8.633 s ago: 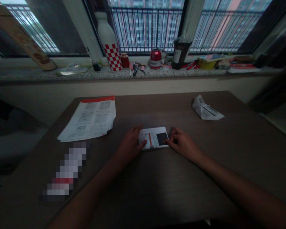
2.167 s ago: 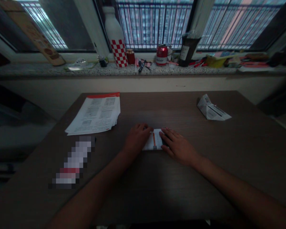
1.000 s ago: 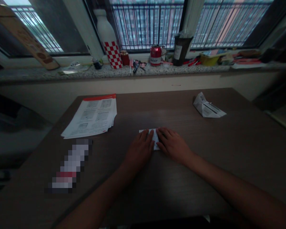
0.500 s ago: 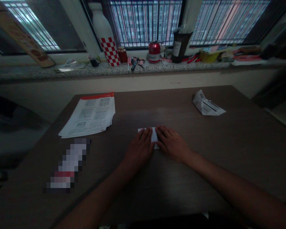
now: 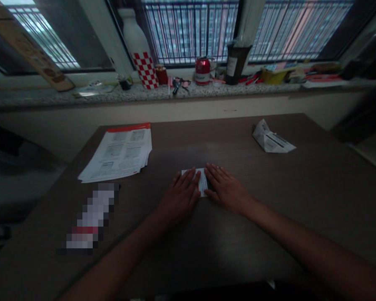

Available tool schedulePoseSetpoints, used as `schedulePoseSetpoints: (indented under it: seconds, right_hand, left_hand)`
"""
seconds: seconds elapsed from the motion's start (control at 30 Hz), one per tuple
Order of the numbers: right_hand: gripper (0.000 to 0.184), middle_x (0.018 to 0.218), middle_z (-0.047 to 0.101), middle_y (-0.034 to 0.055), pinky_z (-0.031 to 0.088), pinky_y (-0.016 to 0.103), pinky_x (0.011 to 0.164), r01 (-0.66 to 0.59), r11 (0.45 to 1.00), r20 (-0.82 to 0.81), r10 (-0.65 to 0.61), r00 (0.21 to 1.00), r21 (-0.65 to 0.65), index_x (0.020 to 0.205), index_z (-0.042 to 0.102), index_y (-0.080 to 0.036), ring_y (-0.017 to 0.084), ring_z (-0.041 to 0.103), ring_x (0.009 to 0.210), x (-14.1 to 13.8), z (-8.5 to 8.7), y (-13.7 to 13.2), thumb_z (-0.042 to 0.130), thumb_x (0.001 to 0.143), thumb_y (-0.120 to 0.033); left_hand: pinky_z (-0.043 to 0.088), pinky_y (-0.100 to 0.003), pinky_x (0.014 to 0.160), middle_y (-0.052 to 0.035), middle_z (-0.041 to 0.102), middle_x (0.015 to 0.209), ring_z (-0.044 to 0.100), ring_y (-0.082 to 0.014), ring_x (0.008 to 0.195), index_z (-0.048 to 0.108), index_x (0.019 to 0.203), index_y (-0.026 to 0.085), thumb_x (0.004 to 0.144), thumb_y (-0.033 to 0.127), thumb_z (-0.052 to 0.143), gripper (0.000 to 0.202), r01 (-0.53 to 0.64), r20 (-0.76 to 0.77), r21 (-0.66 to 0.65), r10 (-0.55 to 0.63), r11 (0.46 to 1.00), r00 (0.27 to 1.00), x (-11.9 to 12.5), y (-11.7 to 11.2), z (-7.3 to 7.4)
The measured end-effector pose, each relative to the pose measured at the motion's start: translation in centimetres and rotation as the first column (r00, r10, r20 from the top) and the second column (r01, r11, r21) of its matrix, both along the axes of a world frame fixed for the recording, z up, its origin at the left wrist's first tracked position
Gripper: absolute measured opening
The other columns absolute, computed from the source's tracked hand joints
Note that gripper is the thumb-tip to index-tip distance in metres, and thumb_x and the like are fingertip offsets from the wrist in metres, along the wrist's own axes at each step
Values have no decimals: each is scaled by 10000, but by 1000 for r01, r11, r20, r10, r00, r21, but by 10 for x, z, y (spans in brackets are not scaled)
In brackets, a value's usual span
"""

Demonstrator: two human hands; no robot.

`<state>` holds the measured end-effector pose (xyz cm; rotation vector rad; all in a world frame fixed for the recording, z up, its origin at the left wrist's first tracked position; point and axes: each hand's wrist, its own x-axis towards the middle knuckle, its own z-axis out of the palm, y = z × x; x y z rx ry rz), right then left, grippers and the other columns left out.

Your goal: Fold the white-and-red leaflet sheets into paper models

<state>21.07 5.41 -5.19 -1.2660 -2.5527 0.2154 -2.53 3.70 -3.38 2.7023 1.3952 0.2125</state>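
Note:
A small piece of folded white paper [image 5: 202, 184] with printed lines lies flat on the brown table, partly covered by my hands. Across its left part rests my left hand [image 5: 181, 190], palm down with the fingers stretched out. My right hand [image 5: 224, 184] lies flat at the paper's right edge, fingers extended and the thumb near the lower corner. A strip of paper shows between the two hands. Whether any paper lies beneath the right palm is hidden.
A stack of printed sheets [image 5: 119, 154] lies at the table's back left, with a pixelated object [image 5: 94, 217] in front of it. A folded paper shape [image 5: 272, 140] stands back right. The windowsill holds a checkered bottle [image 5: 144, 69], a red can [image 5: 202, 71] and a dark cup [image 5: 236, 62].
My left hand has slid a little to the left, so more of the paper shows between the hands. My right hand stays nearly in place at the paper's right edge.

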Motion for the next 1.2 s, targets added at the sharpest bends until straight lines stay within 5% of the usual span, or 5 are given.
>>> schedulePoseSetpoints:
  seconds: [0.2,0.57,0.8,0.93,1.2]
  right_hand:
    - [696,1712,292,181,237,511,1309,5,1000,10,-5,1000,-12,1642,341,-102,297,239,1605,-1,2,0,450,1076,-492]
    - [580,1747,253,93,311,550,1272,-4,1000,-154,5,988,7,1654,334,-254,282,228,1611,6,9,0,417,1102,-413]
    - [458,1560,550,137,457,561,1166,-18,1000,-165,18,986,-1,1496,581,-231,329,489,1460,14,20,0,500,1081,-406]
    - [489,1613,505,117,372,590,1232,-109,994,-144,104,984,-24,1534,536,-240,322,419,1523,21,11,7,538,1068,-387]
    - [505,1637,478,99,294,581,1271,-212,971,-265,176,948,-113,1527,518,-279,280,409,1536,30,16,15,606,1031,-328]
  left_hand:
    - [231,-522,1292,-140,244,1742,203,-301,1616,293,1667,192,1120,409,345,591,-17,-51,29,18,999,999,-11,-1,-2]
    - [400,-518,1193,-125,444,1648,454,-338,1475,450,1597,226,1068,536,473,613,-158,-13,43,158,987,987,-1,-8,13]
    - [521,-523,937,-121,662,1306,620,-334,1097,673,1351,232,1088,469,455,416,-228,-38,73,231,971,972,4,-11,34]
    - [536,-499,943,-109,654,1270,628,-312,1110,703,1192,235,1084,398,482,295,-165,-6,50,166,985,986,0,-3,38]
    - [425,-520,1195,-102,437,1635,452,-330,1472,606,1384,269,1004,349,650,391,97,125,-81,-86,992,988,0,4,20]
